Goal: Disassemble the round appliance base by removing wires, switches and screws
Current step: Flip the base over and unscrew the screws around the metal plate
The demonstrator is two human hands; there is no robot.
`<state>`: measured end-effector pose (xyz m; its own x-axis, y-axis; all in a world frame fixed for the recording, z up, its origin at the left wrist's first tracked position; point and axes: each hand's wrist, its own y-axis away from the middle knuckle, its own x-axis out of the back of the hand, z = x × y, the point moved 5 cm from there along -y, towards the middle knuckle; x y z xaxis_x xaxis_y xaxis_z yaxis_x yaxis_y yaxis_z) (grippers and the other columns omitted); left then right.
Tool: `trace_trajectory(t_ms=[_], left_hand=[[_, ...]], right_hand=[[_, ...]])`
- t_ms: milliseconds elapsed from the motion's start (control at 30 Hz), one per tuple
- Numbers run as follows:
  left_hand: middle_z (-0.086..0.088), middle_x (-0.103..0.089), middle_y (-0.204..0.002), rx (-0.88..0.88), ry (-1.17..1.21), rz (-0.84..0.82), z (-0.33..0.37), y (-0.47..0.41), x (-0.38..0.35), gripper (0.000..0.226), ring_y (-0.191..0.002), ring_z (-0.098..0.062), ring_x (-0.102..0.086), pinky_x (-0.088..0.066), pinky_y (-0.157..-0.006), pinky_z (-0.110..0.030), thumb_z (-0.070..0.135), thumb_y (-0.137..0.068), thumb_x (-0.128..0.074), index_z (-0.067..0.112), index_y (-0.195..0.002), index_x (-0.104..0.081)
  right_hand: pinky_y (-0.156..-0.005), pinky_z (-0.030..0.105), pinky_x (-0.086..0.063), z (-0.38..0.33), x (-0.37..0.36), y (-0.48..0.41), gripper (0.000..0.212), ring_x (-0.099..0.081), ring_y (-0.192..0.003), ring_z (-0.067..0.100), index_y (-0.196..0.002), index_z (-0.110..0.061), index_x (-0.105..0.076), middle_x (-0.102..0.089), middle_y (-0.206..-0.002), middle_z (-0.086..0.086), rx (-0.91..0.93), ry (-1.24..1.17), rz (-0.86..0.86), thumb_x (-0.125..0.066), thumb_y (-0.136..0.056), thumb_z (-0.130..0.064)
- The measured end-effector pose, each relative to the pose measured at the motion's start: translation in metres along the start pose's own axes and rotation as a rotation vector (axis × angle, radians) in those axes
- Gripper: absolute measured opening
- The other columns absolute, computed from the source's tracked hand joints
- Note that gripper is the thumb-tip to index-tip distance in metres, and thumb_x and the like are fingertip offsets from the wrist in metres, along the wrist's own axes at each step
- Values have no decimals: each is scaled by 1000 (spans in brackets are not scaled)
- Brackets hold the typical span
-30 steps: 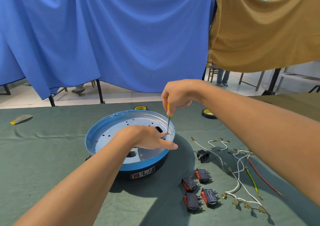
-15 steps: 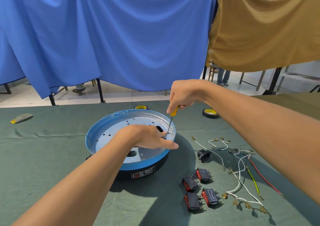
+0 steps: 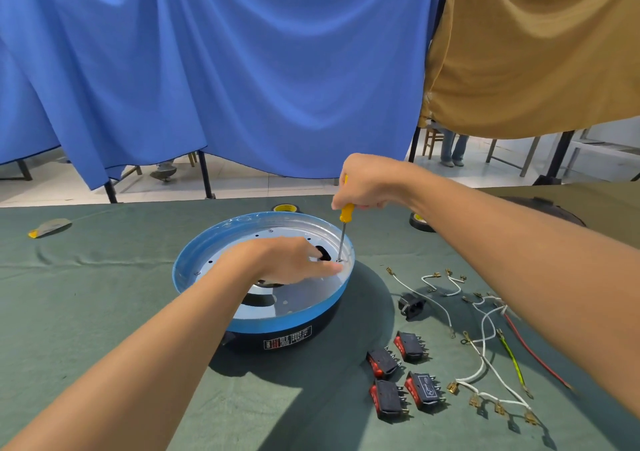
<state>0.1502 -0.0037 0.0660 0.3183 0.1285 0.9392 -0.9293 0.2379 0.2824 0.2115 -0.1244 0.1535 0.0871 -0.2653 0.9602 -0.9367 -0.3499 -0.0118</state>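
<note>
On the green cloth-covered table (image 3: 104,312) sits the round appliance base (image 3: 294,320), blue-rimmed with a black wall and a silvery metal plate inside. At its far right edge a small screw (image 3: 339,260) takes the tip of a slim yellow-handled screwdriver (image 3: 346,213), held nearly upright. The right hand (image 3: 363,184), above that edge, grips the handle with curled fingers. The left hand (image 3: 291,260) lies inside the base, fingers straight and pressing flat on the plate, fingertips just beside the screw. Right of the base lie a black socket (image 3: 411,306), four black-and-red rocker switches (image 3: 424,388) and loose wires (image 3: 512,362). Beyond it are two black-and-yellow tape rolls (image 3: 420,222), then blue (image 3: 242,69) and tan (image 3: 536,52) hanging cloths.
</note>
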Motion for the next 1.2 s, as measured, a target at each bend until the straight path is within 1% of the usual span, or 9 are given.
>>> trace_trajectory(t_ms=[67,167,333,467,767,900,967,1100,1200], left_hand=[[0,-60,-126,-31,-15,149,-7,-6,10,48,-103,-21,-53,-45,-90,-34,60,-91,-47,31,-128,-58],[0,-61,-128,-59,-19,236,-9,-12,17,44,-102,-19,-55,-44,-83,-29,49,-90,-57,29,-130,-58],[0,-61,-124,-72,-16,226,-7,-20,18,45,-96,-17,-51,-41,-79,-28,49,-90,-57,33,-133,-54],[11,-57,-86,-129,-27,199,-3,-21,10,32,-86,-19,-52,-41,-72,-29,48,-91,-55,35,-120,-61],[18,-52,-82,-152,-90,178,-5,-23,10,33,-91,-19,-49,-39,-77,-31,53,-91,-50,47,-122,-57],[9,-59,-92,-149,-78,171,-6,-22,11,35,-93,-20,-54,-47,-84,-37,55,-89,-52,44,-122,-57],[3,-61,-96,-153,-58,189,-8,-22,11,36,-91,-21,-54,-48,-82,-38,54,-88,-55,43,-122,-58],[5,-60,-98,-142,3,277,-9,-22,10,39,-91,-21,-54,-49,-82,-38,52,-85,-61,38,-122,-60],[7,-63,-101,-116,-3,347,-9,-22,9,37,-90,-18,-56,-52,-80,-37,49,-87,-61,33,-120,-63]], right_hand=[[-44,22,-35,-1,1,0,19,-42,-49,18,-70,-6,-63,-52,-54,5,24,-48,-65,-71,-81,-20],[-44,21,-41,-1,3,-2,17,-47,-57,17,-88,-2,-68,-56,-67,7,57,-108,-150,-75,-81,-17],[-45,24,-38,5,4,-9,53,-46,-47,17,-63,-8,-62,-56,-51,2,47,37,-117,-58,-88,-55],[-40,21,-32,10,1,-14,39,-38,-41,16,-56,-5,-61,-52,-43,1,41,-8,-151,-64,-87,-28],[-53,18,-44,2,4,-11,5,-53,-66,11,-83,-15,-75,-64,-76,1,213,9,-301,-75,-82,-19],[-49,25,-42,2,6,-17,50,-48,-53,18,-65,-11,-65,-57,-56,0,182,277,-211,-61,-85,-57],[-52,30,-36,1,9,-18,55,-41,-53,23,-55,-12,-54,-47,-52,2,197,390,-135,-59,-86,-57],[-54,25,-41,-8,8,-8,25,-56,-65,11,-71,-21,-68,-65,-69,-6,314,327,-69,-73,-78,-44],[-55,24,-41,-14,7,-1,12,-59,-73,8,-76,-28,-68,-64,-76,-11,369,255,-99,-77,-76,-36]])
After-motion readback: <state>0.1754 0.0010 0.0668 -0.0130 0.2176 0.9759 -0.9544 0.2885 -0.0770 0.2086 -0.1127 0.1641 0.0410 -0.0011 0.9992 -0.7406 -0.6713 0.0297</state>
